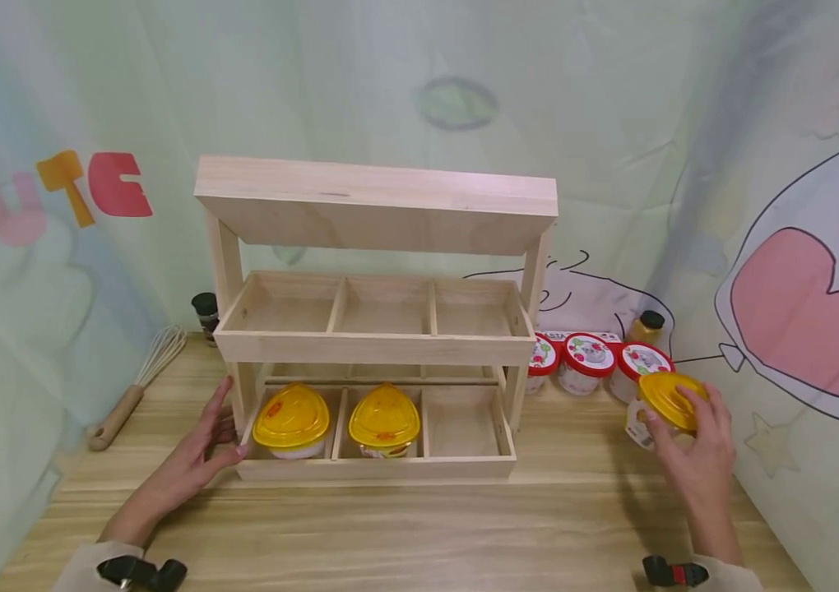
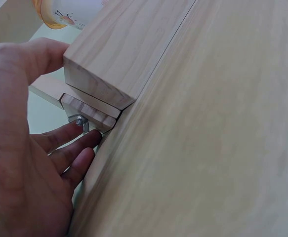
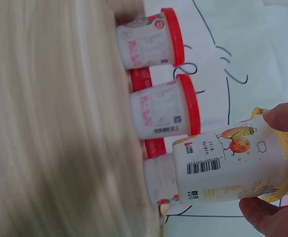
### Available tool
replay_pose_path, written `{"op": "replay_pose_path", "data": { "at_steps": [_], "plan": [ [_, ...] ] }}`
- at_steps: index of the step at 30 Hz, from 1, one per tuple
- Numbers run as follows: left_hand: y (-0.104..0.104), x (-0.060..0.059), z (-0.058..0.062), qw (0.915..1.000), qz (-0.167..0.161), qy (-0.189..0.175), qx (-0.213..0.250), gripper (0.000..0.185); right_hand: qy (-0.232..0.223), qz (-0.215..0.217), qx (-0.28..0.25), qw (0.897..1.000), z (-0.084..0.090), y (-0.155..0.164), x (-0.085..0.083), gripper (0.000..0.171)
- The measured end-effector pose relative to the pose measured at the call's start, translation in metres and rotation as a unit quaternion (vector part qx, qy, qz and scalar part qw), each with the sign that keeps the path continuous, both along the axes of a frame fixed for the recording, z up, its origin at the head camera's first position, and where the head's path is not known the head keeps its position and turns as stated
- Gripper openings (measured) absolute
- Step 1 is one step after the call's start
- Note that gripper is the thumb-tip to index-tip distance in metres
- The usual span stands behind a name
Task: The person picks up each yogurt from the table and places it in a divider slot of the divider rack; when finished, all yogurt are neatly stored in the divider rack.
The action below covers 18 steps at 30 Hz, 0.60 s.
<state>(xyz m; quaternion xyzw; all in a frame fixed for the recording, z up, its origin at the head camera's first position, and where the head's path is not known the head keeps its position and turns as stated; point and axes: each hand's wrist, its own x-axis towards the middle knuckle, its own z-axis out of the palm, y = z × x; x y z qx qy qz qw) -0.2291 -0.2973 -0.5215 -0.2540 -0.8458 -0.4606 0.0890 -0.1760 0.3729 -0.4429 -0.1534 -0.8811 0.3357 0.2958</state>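
Note:
A two-tier wooden shelf (image 1: 390, 349) stands on the table; two cups with yellow lids (image 1: 291, 415) sit in the left and middle compartments of its lower tray. My left hand (image 1: 190, 460) rests at the shelf's lower left corner, thumb touching the tray's front corner and fingers spread beside a wing nut (image 2: 81, 120). At the right, my right hand (image 1: 701, 448) grips another yellow-lidded cup (image 3: 223, 160) by its lid. This cup is tilted and has a barcode and cartoon fruit printed on its white side.
Several white tubs with red lids (image 1: 587, 355) line the back right, beside the shelf. A dark-capped bottle (image 1: 646, 326) stands behind them. On the left lie a whisk (image 1: 140, 384) and a small dark-capped jar (image 1: 206, 314). Printed curtains (image 1: 612, 99) surround the table.

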Motion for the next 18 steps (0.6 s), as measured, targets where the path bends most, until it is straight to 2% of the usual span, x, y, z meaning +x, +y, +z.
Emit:
{"op": "replay_pose_path", "data": {
  "at_steps": [9, 18],
  "plan": [
    [0.0, -0.001, 0.0, 0.9998, -0.012, 0.005, 0.013, 0.113, 0.037, 0.018, 0.019, 0.999, 0.012, -0.018, 0.008, 0.061],
    [0.0, -0.001, -0.001, 0.9999, -0.007, 0.005, 0.006, 0.113, 0.061, 0.049, 0.039, 0.996, 0.019, -0.034, 0.014, 0.058]
  ]
}}
